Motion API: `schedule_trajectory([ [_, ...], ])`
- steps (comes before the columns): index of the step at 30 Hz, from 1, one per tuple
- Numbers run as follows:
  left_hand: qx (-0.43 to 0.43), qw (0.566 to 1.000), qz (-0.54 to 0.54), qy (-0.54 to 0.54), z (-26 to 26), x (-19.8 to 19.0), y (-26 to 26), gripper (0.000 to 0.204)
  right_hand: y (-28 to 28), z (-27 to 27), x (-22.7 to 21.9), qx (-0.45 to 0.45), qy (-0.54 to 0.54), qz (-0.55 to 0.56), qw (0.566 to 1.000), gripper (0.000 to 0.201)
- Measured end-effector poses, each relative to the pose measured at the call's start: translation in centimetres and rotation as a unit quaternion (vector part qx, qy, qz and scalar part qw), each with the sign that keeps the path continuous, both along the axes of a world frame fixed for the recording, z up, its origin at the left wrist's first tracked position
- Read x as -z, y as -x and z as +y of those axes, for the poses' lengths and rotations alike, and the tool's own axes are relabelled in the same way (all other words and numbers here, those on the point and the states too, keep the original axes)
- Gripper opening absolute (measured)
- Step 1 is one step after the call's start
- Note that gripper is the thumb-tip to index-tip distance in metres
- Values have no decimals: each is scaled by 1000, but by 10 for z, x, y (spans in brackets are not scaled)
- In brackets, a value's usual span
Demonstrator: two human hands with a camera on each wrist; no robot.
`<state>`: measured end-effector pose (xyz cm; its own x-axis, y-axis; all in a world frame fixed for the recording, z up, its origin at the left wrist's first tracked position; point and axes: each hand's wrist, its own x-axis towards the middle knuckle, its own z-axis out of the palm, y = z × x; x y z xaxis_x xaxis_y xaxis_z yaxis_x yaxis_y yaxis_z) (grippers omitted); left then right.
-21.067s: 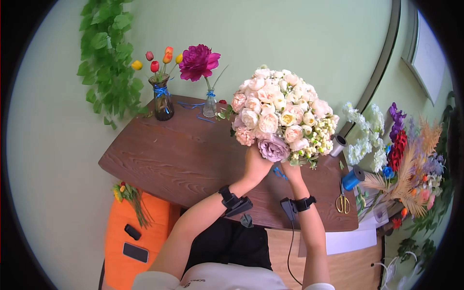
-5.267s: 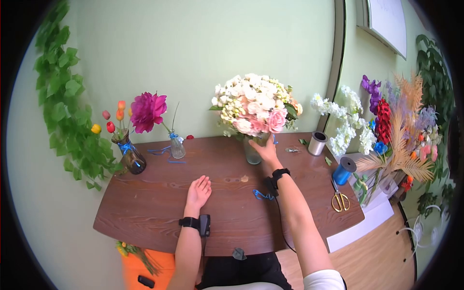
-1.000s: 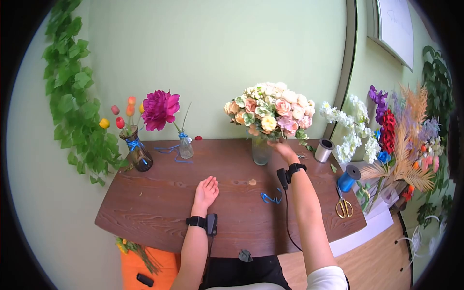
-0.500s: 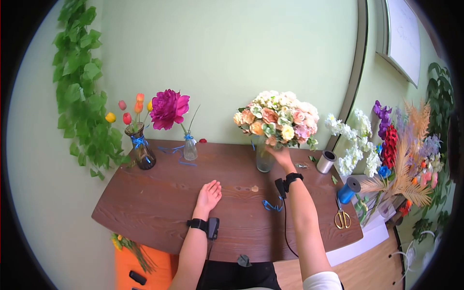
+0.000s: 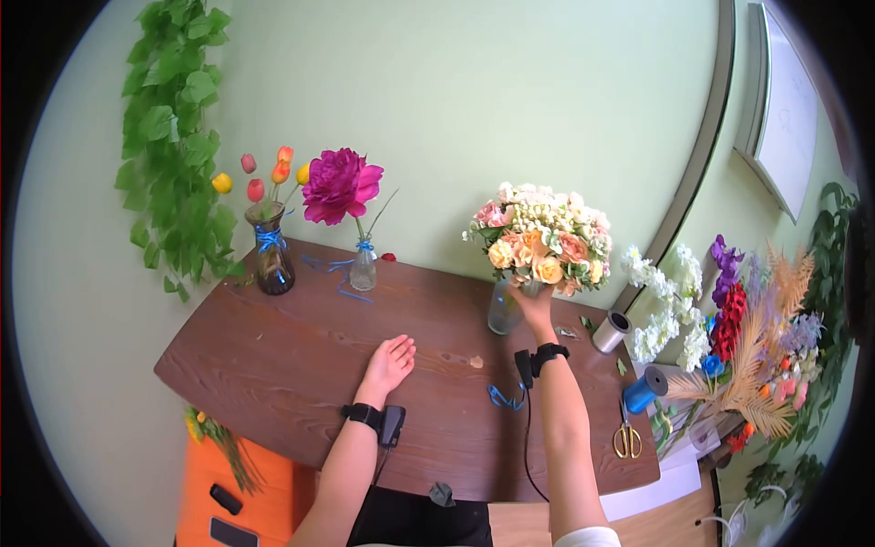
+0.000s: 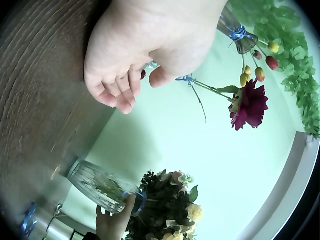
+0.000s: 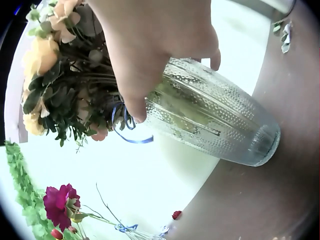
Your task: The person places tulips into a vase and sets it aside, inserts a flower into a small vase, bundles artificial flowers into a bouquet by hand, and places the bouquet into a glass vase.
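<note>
A textured clear glass vase [image 5: 502, 312] stands toward the back right of the table, holding a round bouquet [image 5: 544, 239] of cream, peach and pink flowers. My right hand [image 5: 536, 306] grips the vase at its neck, thumb on one side and fingers round the other. In the right wrist view a blue ribbon [image 7: 142, 141] hangs beside that thumb, and stems show through the glass vase [image 7: 215, 117]. On the table's front half lies my left hand [image 5: 390, 366], palm turned up, fingers loosely bent and holding nothing.
A brown vase [image 5: 273, 264] of tulips and a small vase [image 5: 363, 272] with a magenta flower stand at back left. Silver spool [image 5: 611, 333], blue spool [image 5: 645, 390] and gold-handled scissors [image 5: 627, 439] line the right side. A blue ribbon scrap [image 5: 504, 397] lies mid-table [image 5: 273, 356].
Earliest, both hands held the bouquet up; later it stands in the vase with my right hand there. Since then the bouquet has turned, bringing peach flowers to the front. My left hand stays put.
</note>
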<state>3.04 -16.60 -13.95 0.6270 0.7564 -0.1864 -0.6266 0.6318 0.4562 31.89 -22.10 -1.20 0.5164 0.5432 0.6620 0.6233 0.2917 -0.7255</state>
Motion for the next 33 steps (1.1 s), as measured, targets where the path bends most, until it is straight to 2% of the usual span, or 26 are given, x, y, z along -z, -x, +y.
schedule_trajectory([
  [2, -3, 1000, -2, -1, 1, 0, 0, 29, -26, 9, 16, 6, -5, 4, 1000, 64],
  [4, 6, 1000, 0, -11, 2, 1, -1, 30, -38, 8, 18, -55, 73, 112, 990, 60],
  [6, 6, 1000, -1, -8, 3, 2, -2, 30, -55, 21, 31, -44, 85, 93, 991, 52],
  [8, 5, 1000, -1, -6, 2, 2, -2, 30, -52, 31, 35, 18, 57, -46, 997, 45],
  [9, 4, 1000, -2, -7, 2, 2, -1, 30, -42, 23, 29, 52, 90, -75, 992, 59],
  [10, 3, 1000, -4, -9, 2, 2, -1, 30, -42, 24, 30, 51, 91, -76, 992, 59],
  [12, 1, 1000, -6, -8, 1, 2, 0, 30, -39, 28, 29, 143, 105, -218, 960, 60],
  [14, -1, 1000, -7, -8, 1, 1, 0, 30, -43, 23, 23, 109, 110, -218, 964, 61],
  [16, 0, 1000, -13, -7, 2, 3, 0, 29, -41, 13, 17, 25, 115, -133, 984, 58],
  [17, 0, 1000, -14, -6, 2, 4, 0, 29, -39, 4, 8, -72, 93, -21, 993, 56],
  [20, 3, 1000, -5, -1, 1, 0, -2, 29, -42, -3, 6, -63, 175, 75, 980, 56],
  [21, 1, 1000, 0, 0, 1, -1, -2, 29, -46, 2, 15, -61, 177, 75, 980, 56],
  [23, -1, 1000, 5, 1, 0, -2, -2, 29, -57, 21, 40, -10, 109, 85, 990, 59],
  [24, -1, 1000, 5, 1, 0, -2, -2, 29, -55, 20, 36, -10, 109, 85, 990, 59],
  [26, -2, 1000, 6, 1, 1, -2, -2, 29, -45, 16, 21, 2, 156, -27, 987, 89],
  [27, -2, 1000, 3, 1, 0, -1, -2, 29, -43, 14, 16, 41, 191, -46, 980, 93],
  [28, -2, 1000, 1, 1, 1, -1, -1, 28, -41, 10, 13, 40, 192, -46, 980, 93],
  [30, -2, 1000, 4, 1, 1, -1, -1, 28, -37, -5, 3, -58, 154, 82, 983, 87],
  [31, -1, 1000, 5, 0, 1, -1, -2, 28, -50, 2, 11, -72, 117, 84, 987, 78],
  [32, 1, 1000, 5, 1, 0, -1, -3, 28, -54, 1, 13, -70, 117, 84, 987, 78],
  [33, 2, 1000, 4, -2, 1, 0, -2, 28, -40, -3, 4, -68, 119, 107, 985, 69],
])
